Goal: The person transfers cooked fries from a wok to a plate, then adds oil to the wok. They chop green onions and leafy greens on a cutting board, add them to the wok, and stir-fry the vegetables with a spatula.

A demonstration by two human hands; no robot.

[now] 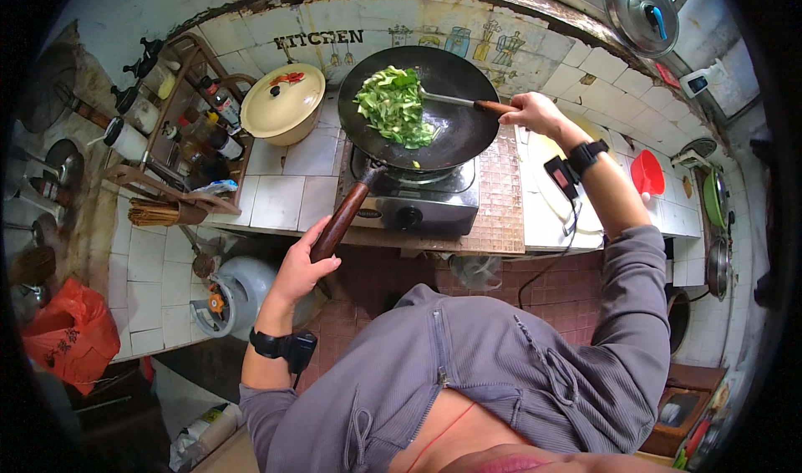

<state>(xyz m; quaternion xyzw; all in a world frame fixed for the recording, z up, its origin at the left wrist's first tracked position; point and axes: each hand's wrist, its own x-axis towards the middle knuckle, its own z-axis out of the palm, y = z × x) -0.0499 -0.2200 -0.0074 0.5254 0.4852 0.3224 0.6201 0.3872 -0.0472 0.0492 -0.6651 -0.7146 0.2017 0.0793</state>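
A black wok [468, 80] sits on a steel gas stove [434, 205], holding a heap of chopped green vegetables [391, 109] on its left side. My left hand [299, 266] is wrapped around the wok's brown wooden handle [341, 222], which points toward me. At the wok's right rim, my right hand [535, 114] grips the wooden handle of a spatula [455, 99]. The metal shaft reaches left to the vegetables, and its blade is hidden in or behind them. A small green piece lies apart, low in the wok.
Left of the stove stands a lidded cream pot [282, 109]; beyond it a brown rack [159, 151] holds several bottles. A gas cylinder [242, 293] stands below left. A red plastic scoop [647, 174] lies right. A black cable [547, 268] hangs over the counter's front edge.
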